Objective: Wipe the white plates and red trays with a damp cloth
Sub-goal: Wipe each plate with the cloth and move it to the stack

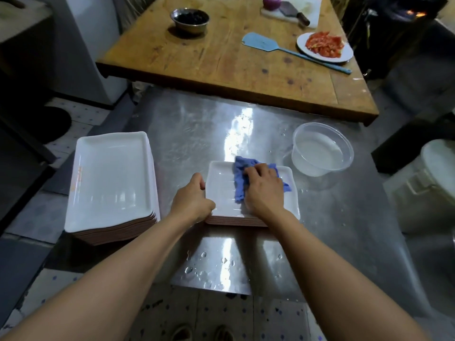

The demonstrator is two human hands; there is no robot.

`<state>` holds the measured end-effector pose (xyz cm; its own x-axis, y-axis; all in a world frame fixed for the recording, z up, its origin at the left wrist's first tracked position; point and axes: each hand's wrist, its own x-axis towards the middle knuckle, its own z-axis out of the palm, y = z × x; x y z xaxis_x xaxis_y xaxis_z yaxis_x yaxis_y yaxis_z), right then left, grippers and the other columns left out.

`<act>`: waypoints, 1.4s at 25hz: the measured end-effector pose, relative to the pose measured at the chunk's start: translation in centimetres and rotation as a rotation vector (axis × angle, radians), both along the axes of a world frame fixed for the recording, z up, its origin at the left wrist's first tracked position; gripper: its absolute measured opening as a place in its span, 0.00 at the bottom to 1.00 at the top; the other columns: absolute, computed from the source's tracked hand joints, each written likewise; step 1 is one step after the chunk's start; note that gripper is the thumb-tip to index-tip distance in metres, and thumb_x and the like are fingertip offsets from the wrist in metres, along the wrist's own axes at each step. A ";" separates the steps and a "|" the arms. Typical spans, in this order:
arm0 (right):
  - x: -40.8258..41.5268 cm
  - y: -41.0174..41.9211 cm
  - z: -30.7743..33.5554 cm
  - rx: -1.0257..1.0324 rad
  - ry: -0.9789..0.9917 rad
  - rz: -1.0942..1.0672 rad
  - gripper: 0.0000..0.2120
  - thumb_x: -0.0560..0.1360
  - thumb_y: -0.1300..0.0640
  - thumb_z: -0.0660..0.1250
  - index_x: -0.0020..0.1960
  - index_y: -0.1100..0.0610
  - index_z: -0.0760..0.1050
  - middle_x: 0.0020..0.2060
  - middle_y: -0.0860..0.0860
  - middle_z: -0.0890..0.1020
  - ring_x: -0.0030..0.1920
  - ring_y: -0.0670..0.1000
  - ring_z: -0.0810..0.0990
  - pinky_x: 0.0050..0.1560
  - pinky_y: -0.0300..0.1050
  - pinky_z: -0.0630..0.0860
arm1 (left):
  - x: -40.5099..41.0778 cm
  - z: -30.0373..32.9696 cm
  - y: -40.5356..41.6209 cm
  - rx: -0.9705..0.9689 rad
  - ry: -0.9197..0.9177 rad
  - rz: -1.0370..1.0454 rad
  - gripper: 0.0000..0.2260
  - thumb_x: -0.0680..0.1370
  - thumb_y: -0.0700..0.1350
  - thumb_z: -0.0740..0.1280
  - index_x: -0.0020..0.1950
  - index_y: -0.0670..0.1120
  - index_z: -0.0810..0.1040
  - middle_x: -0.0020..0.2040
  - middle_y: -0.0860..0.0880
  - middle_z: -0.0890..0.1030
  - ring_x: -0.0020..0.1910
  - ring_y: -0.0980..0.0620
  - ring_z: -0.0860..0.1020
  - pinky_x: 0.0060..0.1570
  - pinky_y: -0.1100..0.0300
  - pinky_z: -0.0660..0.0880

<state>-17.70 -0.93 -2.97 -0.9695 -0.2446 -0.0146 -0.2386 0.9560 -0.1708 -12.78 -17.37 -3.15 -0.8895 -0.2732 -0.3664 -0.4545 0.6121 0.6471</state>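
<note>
left hand (192,202): grip curled on left edge of top white plate (221,193), steadying it
right hand (263,188): grip pressing blue cloth (240,178) onto plate
plate: tops short stack, steel table (197,134) centre
tall stack (110,178): left
water tub (322,148): right

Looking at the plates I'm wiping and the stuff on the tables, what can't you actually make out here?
Head view:
- Top plate of the small stack: part of its surface hidden under the blue cloth and right hand.
- Plates under it: only edges show, count unclear.
- Metal bowl: dark contents too small to identify.
- Purple item: cut off by the top edge.
</note>
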 end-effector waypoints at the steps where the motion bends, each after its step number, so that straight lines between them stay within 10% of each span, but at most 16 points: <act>1: -0.2 1.9 0.2 0.041 -0.012 -0.048 0.23 0.71 0.54 0.67 0.65 0.56 0.68 0.64 0.55 0.70 0.62 0.59 0.68 0.58 0.51 0.64 | 0.0 -0.1 0.0 0.011 -0.002 0.010 0.15 0.66 0.37 0.67 0.41 0.50 0.63 0.37 0.46 0.78 0.37 0.44 0.78 0.36 0.53 0.75; 9: 1.9 6.2 1.3 0.208 0.009 0.025 0.15 0.75 0.57 0.58 0.61 0.58 0.70 0.60 0.56 0.73 0.58 0.58 0.69 0.57 0.47 0.61 | 0.3 -0.7 0.7 -0.021 0.057 0.086 0.12 0.65 0.37 0.63 0.45 0.48 0.66 0.40 0.43 0.80 0.39 0.42 0.78 0.38 0.53 0.75; 21: 7.2 -1.8 0.2 -0.112 -0.061 0.279 0.16 0.74 0.56 0.63 0.61 0.55 0.71 0.61 0.54 0.71 0.58 0.56 0.67 0.53 0.48 0.64 | 0.3 -0.6 0.2 0.103 0.040 0.099 0.12 0.65 0.37 0.64 0.44 0.49 0.67 0.40 0.43 0.78 0.38 0.40 0.80 0.37 0.46 0.80; 27: 6.6 5.5 0.4 0.051 -0.007 0.140 0.17 0.73 0.62 0.60 0.61 0.53 0.70 0.61 0.51 0.71 0.60 0.56 0.68 0.52 0.48 0.61 | -0.1 -0.8 0.4 0.140 0.021 0.151 0.13 0.68 0.31 0.59 0.40 0.50 0.65 0.41 0.44 0.77 0.22 0.45 0.79 0.22 0.57 0.75; 31: 6.2 8.9 0.9 0.153 0.021 0.065 0.12 0.78 0.58 0.59 0.61 0.54 0.71 0.62 0.53 0.69 0.60 0.56 0.66 0.50 0.46 0.63 | 0.2 -0.5 0.9 0.094 0.049 0.171 0.12 0.66 0.31 0.59 0.41 0.48 0.67 0.40 0.42 0.76 0.31 0.40 0.80 0.31 0.44 0.80; 35: 6.0 9.5 2.1 -0.078 -0.047 -0.093 0.10 0.78 0.64 0.56 0.57 0.60 0.71 0.58 0.59 0.69 0.56 0.59 0.69 0.49 0.48 0.68 | 0.7 1.0 1.7 -0.200 0.008 0.078 0.13 0.69 0.36 0.65 0.51 0.45 0.71 0.51 0.41 0.78 0.48 0.39 0.77 0.43 0.52 0.76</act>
<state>-11.67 8.57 -0.87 -0.9868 -0.1557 -0.0449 -0.1394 0.9569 -0.2547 -12.06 -15.68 -2.19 -0.8654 -0.4078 -0.2913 -0.5010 0.6918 0.5200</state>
